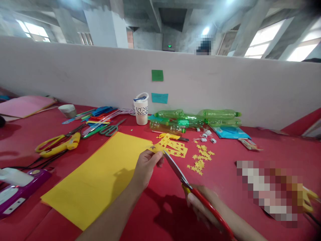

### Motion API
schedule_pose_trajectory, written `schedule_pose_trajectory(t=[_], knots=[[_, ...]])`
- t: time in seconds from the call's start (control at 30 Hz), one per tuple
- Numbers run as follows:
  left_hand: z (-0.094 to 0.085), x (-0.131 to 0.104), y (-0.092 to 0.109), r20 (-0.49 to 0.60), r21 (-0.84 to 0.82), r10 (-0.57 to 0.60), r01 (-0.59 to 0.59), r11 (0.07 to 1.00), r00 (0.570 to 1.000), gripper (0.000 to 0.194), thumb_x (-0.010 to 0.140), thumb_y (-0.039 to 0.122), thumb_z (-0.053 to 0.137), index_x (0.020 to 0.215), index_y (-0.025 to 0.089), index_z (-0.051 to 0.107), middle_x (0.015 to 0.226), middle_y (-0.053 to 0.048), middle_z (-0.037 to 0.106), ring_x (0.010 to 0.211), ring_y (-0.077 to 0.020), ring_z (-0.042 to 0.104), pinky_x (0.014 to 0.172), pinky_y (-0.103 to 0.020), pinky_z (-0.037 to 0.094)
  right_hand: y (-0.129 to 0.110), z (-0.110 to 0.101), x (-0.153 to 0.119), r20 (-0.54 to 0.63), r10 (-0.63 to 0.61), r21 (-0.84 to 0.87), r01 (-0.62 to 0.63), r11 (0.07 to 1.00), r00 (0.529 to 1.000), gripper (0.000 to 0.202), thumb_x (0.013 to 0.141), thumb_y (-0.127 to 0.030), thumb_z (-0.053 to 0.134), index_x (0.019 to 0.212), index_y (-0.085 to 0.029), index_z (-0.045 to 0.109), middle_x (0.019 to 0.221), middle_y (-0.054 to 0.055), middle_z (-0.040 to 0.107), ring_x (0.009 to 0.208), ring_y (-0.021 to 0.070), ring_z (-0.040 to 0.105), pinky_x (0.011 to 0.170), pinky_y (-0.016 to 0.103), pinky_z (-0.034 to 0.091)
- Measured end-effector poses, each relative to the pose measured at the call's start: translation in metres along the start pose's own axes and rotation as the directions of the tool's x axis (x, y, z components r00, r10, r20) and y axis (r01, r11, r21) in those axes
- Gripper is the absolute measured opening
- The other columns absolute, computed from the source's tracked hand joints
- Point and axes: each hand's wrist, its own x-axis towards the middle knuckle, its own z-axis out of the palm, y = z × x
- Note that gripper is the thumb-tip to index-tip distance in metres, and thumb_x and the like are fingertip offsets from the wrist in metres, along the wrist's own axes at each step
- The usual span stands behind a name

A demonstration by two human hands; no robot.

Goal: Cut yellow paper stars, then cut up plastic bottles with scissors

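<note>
My left hand (145,167) pinches a small piece of yellow paper (155,147) with a star shape in it. In my right hand (200,202) is a pair of scissors (175,167) with red handles, its blade tips close to that paper by my left thumb. Just beyond lie yellow paper strips with star-shaped holes (177,149). Loose yellow stars (199,160) are scattered to the right of them. Under and beside my left forearm, a stack of yellow paper sheets (100,170) rests on the red table (160,221).
Green plastic bottles (190,118) lie along the white partition (105,73), beside a white cup (141,112). At left are a yellow glue gun (62,145), grey scissors (111,129) and a purple power strip (22,190). A blue packet (230,132) is at right.
</note>
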Motion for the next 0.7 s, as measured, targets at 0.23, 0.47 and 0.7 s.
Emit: schedule_pose_trajectory(t=[0.23, 0.47, 0.7], knots=[[0.0, 0.0, 0.0, 0.022, -0.08, 0.003, -0.001, 0.997, 1.0, 0.02, 0.079, 0.023, 0.056, 0.061, 0.014, 0.058, 0.055, 0.001, 0.055, 0.052, -0.0091, 0.048, 0.053, -0.023, 0.038, -0.005, -0.002, -0.004, 0.023, 0.0, -0.014, 0.001, 1.0, 1.0, 0.052, 0.082, -0.067, 0.037, 0.076, -0.017, 0.046, 0.055, -0.006, 0.041, 0.044, 0.0055, 0.041, 0.041, 0.017, 0.031], [0.0, 0.001, 0.0, 0.036, -0.099, -0.007, 0.011, 0.995, 0.999, 0.02, 0.078, 0.023, 0.055, 0.061, 0.014, 0.059, 0.055, 0.001, 0.056, 0.051, -0.0092, 0.048, 0.052, -0.023, 0.038, 0.008, -0.001, 0.0, 0.018, 0.046, 0.066, -0.047, 0.997, 0.999, 0.049, 0.083, -0.064, 0.041, 0.077, -0.016, 0.049, 0.051, -0.006, 0.043, 0.041, 0.005, 0.041, 0.038, 0.014, 0.031], [0.0, 0.0, 0.0, 0.04, -0.094, -0.017, 0.021, 0.995, 0.999, 0.021, 0.078, 0.023, 0.055, 0.061, 0.014, 0.06, 0.055, 0.0, 0.056, 0.052, -0.0093, 0.049, 0.053, -0.023, 0.039, 0.016, 0.002, 0.008, 0.015, 0.062, 0.07, -0.063, 0.996, 0.998, 0.049, 0.083, -0.064, 0.04, 0.074, -0.017, 0.049, 0.046, -0.007, 0.043, 0.036, 0.0051, 0.042, 0.034, 0.013, 0.031]])
